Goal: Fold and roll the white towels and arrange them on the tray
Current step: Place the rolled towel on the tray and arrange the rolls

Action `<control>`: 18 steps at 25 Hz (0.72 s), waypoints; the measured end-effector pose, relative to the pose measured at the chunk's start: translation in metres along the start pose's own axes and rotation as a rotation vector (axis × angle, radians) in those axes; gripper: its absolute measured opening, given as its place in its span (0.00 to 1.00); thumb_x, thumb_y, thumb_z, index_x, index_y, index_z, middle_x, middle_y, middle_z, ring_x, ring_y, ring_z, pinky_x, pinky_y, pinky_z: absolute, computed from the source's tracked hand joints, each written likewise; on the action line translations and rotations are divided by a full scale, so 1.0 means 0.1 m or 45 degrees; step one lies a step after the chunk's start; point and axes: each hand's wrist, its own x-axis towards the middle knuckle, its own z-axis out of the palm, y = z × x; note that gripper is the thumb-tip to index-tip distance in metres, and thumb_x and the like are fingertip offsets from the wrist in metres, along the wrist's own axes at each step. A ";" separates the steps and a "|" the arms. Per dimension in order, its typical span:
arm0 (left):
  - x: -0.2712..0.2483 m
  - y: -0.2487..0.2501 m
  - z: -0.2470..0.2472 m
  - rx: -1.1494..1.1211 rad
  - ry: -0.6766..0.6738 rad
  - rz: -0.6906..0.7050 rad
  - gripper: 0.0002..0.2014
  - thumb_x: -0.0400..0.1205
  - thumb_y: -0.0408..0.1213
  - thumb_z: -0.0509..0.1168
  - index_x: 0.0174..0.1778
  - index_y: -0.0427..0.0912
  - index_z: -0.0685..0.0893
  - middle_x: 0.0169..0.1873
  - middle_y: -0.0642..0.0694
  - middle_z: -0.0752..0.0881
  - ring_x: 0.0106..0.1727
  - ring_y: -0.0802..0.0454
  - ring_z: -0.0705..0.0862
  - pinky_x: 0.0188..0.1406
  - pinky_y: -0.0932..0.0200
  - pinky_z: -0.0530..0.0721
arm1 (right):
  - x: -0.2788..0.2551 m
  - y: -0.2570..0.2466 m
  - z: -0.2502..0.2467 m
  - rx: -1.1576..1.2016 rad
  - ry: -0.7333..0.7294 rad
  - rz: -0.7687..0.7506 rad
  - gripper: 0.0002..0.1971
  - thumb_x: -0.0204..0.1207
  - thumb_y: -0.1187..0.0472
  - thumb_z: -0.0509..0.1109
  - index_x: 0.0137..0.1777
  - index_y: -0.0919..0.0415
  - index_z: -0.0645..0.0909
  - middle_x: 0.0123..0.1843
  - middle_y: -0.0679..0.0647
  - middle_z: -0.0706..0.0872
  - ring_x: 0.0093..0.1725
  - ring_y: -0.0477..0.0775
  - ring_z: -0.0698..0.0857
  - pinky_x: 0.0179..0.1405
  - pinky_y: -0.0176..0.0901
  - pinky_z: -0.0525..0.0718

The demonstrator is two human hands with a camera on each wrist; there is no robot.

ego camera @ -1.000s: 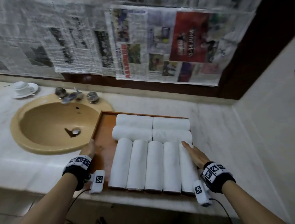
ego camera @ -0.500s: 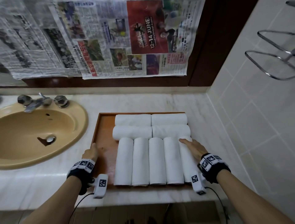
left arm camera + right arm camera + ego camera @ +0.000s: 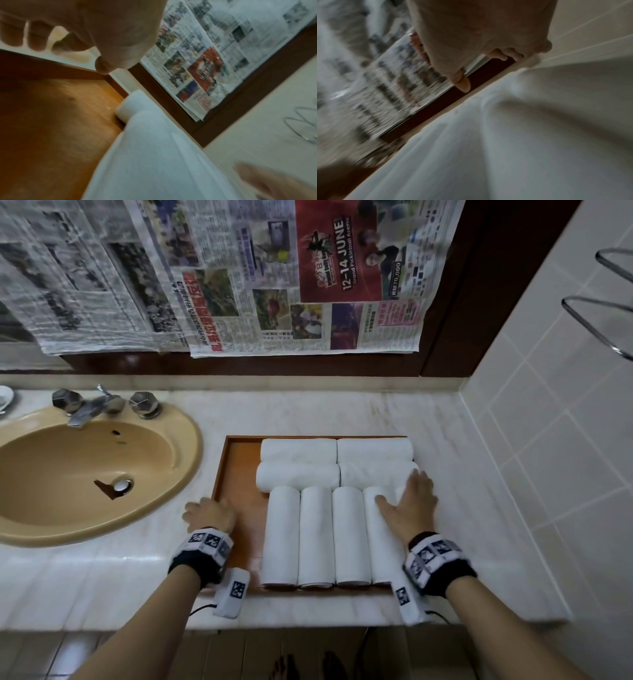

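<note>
Your marble counter (image 3: 342,419) carries the wooden tray (image 3: 236,474) between your left hand (image 3: 210,513) and right hand (image 3: 412,508); the tan sink (image 3: 191,440) sits beyond your left hand.

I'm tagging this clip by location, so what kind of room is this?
Most likely a bathroom, perhaps a hotel's: a basin with taps set in a marble counter, tiled wall, and a tray of rolled towels.

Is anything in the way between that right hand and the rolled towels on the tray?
Nothing visible. The right hand already lies flat on the rightmost rolled towels in the wooden tray. The left hand rests at the tray's left rim, apart from the towels.
</note>
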 end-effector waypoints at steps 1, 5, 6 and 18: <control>-0.10 0.08 0.02 -0.050 0.050 0.138 0.26 0.87 0.46 0.54 0.77 0.32 0.67 0.76 0.30 0.65 0.74 0.33 0.67 0.72 0.41 0.68 | -0.10 -0.18 0.16 -0.108 0.013 -0.189 0.41 0.82 0.50 0.64 0.85 0.64 0.44 0.87 0.58 0.43 0.86 0.57 0.42 0.82 0.58 0.42; -0.60 0.28 0.45 -0.110 -0.119 0.832 0.30 0.90 0.46 0.46 0.85 0.37 0.47 0.85 0.42 0.46 0.85 0.43 0.52 0.83 0.47 0.54 | -0.46 -0.61 0.86 -0.424 -0.167 -0.682 0.29 0.88 0.54 0.49 0.86 0.61 0.46 0.87 0.55 0.40 0.86 0.54 0.40 0.82 0.66 0.41; -0.64 0.27 0.56 -0.146 -0.166 0.887 0.31 0.90 0.45 0.46 0.85 0.39 0.42 0.85 0.44 0.40 0.86 0.46 0.44 0.84 0.48 0.48 | -0.48 -0.60 0.96 -0.491 -0.159 -0.707 0.29 0.87 0.52 0.46 0.86 0.63 0.48 0.87 0.56 0.43 0.86 0.56 0.43 0.82 0.68 0.44; -0.62 0.19 0.73 -0.148 -0.155 0.842 0.30 0.88 0.49 0.39 0.84 0.46 0.36 0.83 0.52 0.33 0.84 0.53 0.35 0.83 0.41 0.36 | -0.43 -0.55 1.07 -0.635 -0.157 -0.725 0.31 0.85 0.50 0.35 0.86 0.62 0.45 0.87 0.56 0.42 0.86 0.54 0.45 0.82 0.66 0.38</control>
